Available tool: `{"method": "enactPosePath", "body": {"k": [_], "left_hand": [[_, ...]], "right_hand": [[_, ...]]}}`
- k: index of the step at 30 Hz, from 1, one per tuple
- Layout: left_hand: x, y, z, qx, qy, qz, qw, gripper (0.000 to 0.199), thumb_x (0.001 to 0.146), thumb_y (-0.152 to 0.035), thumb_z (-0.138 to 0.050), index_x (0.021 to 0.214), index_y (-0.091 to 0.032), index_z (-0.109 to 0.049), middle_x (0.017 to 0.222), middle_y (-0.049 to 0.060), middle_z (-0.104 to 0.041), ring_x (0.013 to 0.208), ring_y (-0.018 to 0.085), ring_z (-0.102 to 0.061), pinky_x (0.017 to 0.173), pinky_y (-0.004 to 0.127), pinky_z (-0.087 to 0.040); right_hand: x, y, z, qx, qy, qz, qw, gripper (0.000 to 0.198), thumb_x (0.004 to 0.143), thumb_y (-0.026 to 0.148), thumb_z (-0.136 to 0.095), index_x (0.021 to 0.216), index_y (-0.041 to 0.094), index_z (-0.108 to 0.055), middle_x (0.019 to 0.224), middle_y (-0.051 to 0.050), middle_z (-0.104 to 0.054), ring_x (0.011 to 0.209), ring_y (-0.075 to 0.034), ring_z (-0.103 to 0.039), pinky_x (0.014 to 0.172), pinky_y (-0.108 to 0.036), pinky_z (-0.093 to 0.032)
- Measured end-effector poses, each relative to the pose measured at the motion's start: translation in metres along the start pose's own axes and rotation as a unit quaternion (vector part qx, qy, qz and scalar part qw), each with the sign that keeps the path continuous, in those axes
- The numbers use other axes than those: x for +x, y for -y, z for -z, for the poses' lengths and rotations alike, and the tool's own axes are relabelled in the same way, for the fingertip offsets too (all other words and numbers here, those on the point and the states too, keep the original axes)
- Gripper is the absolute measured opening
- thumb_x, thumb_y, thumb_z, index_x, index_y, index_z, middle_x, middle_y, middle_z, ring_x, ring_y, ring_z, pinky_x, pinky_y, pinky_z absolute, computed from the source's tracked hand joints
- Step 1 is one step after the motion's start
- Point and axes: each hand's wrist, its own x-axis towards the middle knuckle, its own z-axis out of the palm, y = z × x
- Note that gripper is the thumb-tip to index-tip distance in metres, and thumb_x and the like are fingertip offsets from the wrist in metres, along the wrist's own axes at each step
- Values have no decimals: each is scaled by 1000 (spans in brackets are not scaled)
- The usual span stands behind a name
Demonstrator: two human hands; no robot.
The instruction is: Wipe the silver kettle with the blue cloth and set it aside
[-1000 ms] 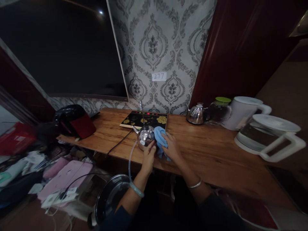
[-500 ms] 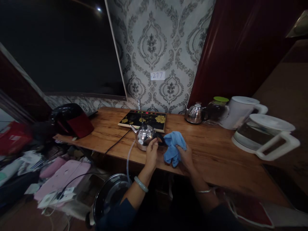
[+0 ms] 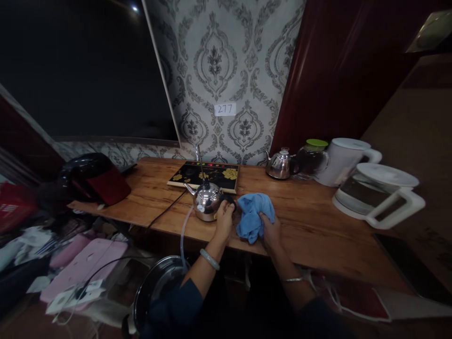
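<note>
Left hand (image 3: 225, 217) clasped on the dark handle of a small steel kettle (image 3: 207, 203), steadying it near the front edge of the wooden table (image 3: 310, 221). Right hand (image 3: 270, 230) clenched around a bunched blue cloth (image 3: 254, 214), just beside the kettle's handle, resting on the wood and not touching the metal. Kettle body shiny and reflective on the side in view, so wiping looks well along, though far side hidden and impossible to judge. Clear tube (image 3: 183, 228) hanging down just left of the left hand. Beyond both hands, a floral cooktop (image 3: 226, 173). Well off to the right, a second steel kettle (image 3: 279, 165), glass pot (image 3: 310, 159) and white jugs (image 3: 348, 160).
</note>
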Motion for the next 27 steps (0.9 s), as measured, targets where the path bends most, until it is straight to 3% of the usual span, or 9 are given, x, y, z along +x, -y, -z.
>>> {"method": "enactPosePath", "body": {"k": [5, 11, 21, 27], "left_hand": [[-3, -7, 6, 39, 6, -11, 999, 24, 72, -41, -72, 73, -18, -64, 74, 1, -65, 75, 16, -59, 74, 27, -46], [-18, -12, 22, 37, 34, 22, 999, 32, 71, -46, -73, 80, -16, -68, 70, 4, -71, 69, 18, -64, 69, 29, -48], [-36, -34, 50, 100, 13, -11, 995, 41, 76, -55, -70, 63, -18, -58, 54, 0, -60, 53, 12, -53, 56, 24, -40], [-38, -41, 64, 91, 31, -7, 995, 44, 77, -60, -68, 67, -18, -59, 53, -1, -57, 52, 13, -53, 56, 25, -41]], "right_hand": [[-1, 2, -2, 5, 8, 0, 1000, 37, 64, 42, -74, 88, 14, -73, 84, -8, -76, 77, -24, -69, 72, -36, -55], [-2, 4, -1, -10, -8, 2, 1000, 37, 61, 42, -75, 85, 14, -73, 83, -9, -77, 76, -25, -70, 70, -38, -56], [-2, 6, 1, -26, 12, 15, 999, 37, 63, 45, -72, 83, 14, -72, 79, -7, -74, 73, -23, -67, 67, -36, -54], [-9, 18, -3, -61, 2, 32, 998, 33, 62, 45, -72, 76, 15, -70, 73, -6, -73, 68, -23, -65, 63, -35, -53]]}}
